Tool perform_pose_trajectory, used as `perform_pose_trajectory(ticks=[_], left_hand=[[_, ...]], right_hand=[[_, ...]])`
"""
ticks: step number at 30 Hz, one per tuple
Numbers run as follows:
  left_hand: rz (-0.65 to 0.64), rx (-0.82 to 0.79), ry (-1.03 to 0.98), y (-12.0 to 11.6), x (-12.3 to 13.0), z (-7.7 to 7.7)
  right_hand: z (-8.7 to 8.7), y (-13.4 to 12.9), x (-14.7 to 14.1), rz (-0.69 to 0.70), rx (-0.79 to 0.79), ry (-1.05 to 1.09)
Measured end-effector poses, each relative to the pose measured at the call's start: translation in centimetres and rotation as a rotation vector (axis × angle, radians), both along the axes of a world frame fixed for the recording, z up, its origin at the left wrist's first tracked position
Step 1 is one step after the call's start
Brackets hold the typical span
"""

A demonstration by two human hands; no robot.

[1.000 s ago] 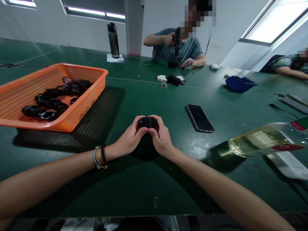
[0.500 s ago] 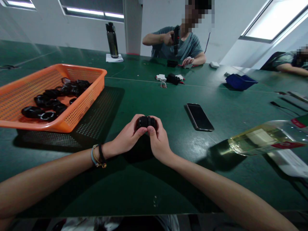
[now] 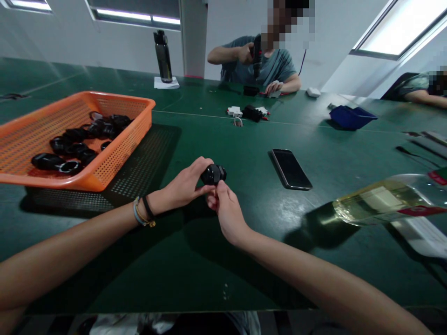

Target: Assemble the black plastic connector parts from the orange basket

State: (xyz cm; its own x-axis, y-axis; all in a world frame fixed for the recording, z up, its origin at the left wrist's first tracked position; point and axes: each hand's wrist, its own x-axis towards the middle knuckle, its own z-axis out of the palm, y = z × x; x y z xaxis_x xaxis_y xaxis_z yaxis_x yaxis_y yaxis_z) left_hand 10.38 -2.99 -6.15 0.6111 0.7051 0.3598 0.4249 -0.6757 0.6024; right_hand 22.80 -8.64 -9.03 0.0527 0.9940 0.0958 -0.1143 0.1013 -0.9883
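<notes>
Head view: left hand (image 3: 188, 184) holds black part (image 3: 212, 174), right hand (image 3: 228, 211) pinching its near side.

Smartphone (image 3: 292, 169) flat on green worktop (image 3: 223, 270). Dark bottle (image 3: 163, 58) upright on white paper (image 3: 166, 83). Blue tray (image 3: 352, 117) near worktop's far side.

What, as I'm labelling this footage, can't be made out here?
All in the head view:
- Underside of the black part: hidden by the left hand.
- Whether the right hand grips it or only touches: overlapping fingers hide this.
- Left end of the basket: cut off by the picture's edge.
- Number of black pieces inside it: they overlap.
- Bottle: right end cut off, label print blurred.
</notes>
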Motion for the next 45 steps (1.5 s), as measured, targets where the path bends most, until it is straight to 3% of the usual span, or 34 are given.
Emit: perform_pose_trajectory(ticks=[4, 7, 10, 15, 19, 29, 35, 41, 45], left_hand=[[0.072, 0.007, 0.006, 0.8, -0.4, 0.1], [0.13, -0.051, -0.053, 0.8, -0.6, 0.1], [0.143, -0.162, -0.162, 0.5, -0.4, 0.0], [0.088, -0.405, -0.301, -0.3, 0.1, -0.5], [0.063, -0.54, -0.381, -0.9, 0.4, -0.8], [0.07, -0.745, -0.417, -1.8, 1.0, -0.2], [-0.024, -0.733, -0.353, -1.6, 0.8, -0.5], [-0.12, -1.058, -0.576, -1.7, 1.4, -1.5], [-0.096, -1.152, -0.681, -1.7, 1.7, -1.9]], right_hand=[[0.4, 0.5, 0.2, 0.096, -0.026, -0.019], [0.7, 1.5, 1.2, 0.074, -0.009, -0.232], [0.7, 2.5, 2.5, -0.062, 0.128, -0.445], [0.3, 3.2, 3.4, 0.028, 0.323, -0.577], [0.2, 3.0, 3.4, 0.021, 0.443, -0.685], [-0.1, 3.2, 3.8, -0.027, 0.639, -0.76], [0.1, 3.2, 4.1, -0.046, 0.682, -0.802], [0.2, 2.9, 4.0, -0.043, 0.688, -0.75], [0.1, 3.1, 3.9, -0.038, 0.633, -0.76]])
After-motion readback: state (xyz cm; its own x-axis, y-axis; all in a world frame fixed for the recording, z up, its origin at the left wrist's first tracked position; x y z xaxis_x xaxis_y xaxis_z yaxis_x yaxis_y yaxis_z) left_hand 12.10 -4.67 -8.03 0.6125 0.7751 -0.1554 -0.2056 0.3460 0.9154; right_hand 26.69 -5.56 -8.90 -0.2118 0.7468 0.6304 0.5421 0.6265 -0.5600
